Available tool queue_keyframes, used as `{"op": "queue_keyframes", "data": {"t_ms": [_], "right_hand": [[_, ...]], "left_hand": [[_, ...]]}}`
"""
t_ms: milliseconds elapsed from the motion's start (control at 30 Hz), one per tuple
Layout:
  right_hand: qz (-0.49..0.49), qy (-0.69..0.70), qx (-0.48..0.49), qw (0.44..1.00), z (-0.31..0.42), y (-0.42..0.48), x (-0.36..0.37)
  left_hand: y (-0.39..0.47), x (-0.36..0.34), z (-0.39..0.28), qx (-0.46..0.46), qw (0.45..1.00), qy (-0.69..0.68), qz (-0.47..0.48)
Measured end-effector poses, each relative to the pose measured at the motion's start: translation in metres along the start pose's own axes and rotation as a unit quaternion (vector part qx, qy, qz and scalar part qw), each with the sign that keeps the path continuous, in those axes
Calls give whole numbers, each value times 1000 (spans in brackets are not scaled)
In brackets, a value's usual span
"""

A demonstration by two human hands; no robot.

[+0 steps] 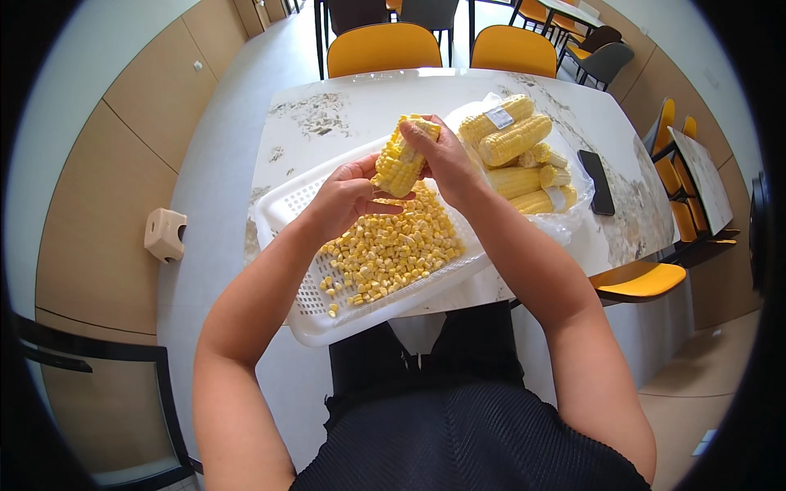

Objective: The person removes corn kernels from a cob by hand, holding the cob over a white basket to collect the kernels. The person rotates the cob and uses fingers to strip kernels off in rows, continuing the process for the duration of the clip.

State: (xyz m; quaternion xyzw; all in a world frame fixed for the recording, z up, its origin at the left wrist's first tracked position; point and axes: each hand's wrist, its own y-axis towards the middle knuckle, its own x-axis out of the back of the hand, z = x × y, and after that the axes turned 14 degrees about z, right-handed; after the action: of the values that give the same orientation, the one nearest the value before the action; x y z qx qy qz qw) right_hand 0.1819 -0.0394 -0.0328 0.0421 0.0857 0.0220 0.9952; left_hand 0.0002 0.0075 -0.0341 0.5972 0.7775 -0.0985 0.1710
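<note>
A partly stripped ear of corn (402,161) is held tilted above a white plastic basket (310,328). My right hand (445,159) grips its upper right side, the thumb pressed on the cob. From the lower left, my left hand (351,195) supports the lower end with its fingertips, some fingers extended beneath. Loose corn kernels (393,251) lie heaped in the basket under my hands. To the right of my right hand, whole ears of corn (516,140) and bare cob pieces (554,176) rest in a clear plastic bag (577,215).
A black smartphone (595,183) lies right of the bag on the marble-patterned table (632,202). Yellow chairs (384,49) stand along the far edge, and another yellow chair (638,281) is at the near right. A beige stool (164,234) stands on the floor at left.
</note>
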Motion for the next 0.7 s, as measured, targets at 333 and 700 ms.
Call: {"op": "queue_keyframes", "data": {"t_ms": [333,700], "right_hand": [[7,16,-3,1000,1,-2,4],[11,-41,-92,995,3,-4,7]], "left_hand": [[-1,6,3,2,999,33,8],[-1,10,9,-54,953,270,-129]]}}
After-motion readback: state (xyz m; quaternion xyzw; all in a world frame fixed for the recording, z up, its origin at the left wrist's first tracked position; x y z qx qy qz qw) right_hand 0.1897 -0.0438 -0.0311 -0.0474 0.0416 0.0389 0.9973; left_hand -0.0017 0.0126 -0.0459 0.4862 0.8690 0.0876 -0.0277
